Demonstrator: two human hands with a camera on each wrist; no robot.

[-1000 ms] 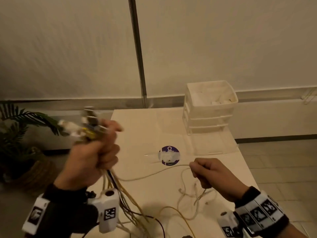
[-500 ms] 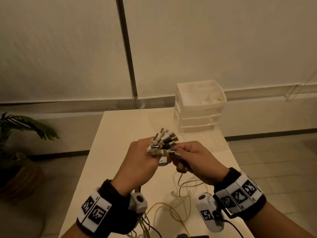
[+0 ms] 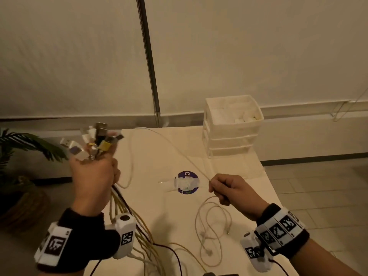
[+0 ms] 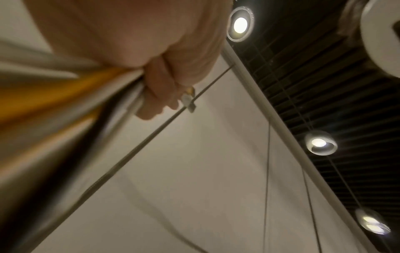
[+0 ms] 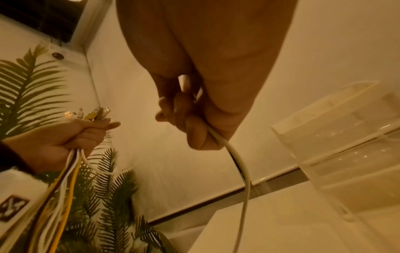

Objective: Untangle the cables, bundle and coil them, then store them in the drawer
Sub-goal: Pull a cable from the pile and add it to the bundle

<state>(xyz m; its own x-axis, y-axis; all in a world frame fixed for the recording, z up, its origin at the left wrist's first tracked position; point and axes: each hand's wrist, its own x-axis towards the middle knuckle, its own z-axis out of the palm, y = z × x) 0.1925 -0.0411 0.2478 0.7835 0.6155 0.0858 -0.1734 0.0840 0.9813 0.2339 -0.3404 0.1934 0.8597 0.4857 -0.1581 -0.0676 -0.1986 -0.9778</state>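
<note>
The cream counter [image 3: 151, 206] carries a drawer unit [image 3: 231, 136] far right, a round sticker [image 3: 186, 182] mid-counter, and loose cable loops [image 3: 214, 234] near.

Hands: two are seen, a left hand [image 3: 91, 176] and a right hand [image 3: 231, 189].
Drawer unit [image 3: 232, 126]: one is counted, three tiers stacked.
Round stickers [image 3: 187, 182]: one.
Potted plants [image 3: 18, 156]: one.
Cable plugs [image 3: 93, 140]: too bunched to be counted.

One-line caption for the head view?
Left hand grips cable bundle by its plugs; right hand pinches one white cable above table.
</note>
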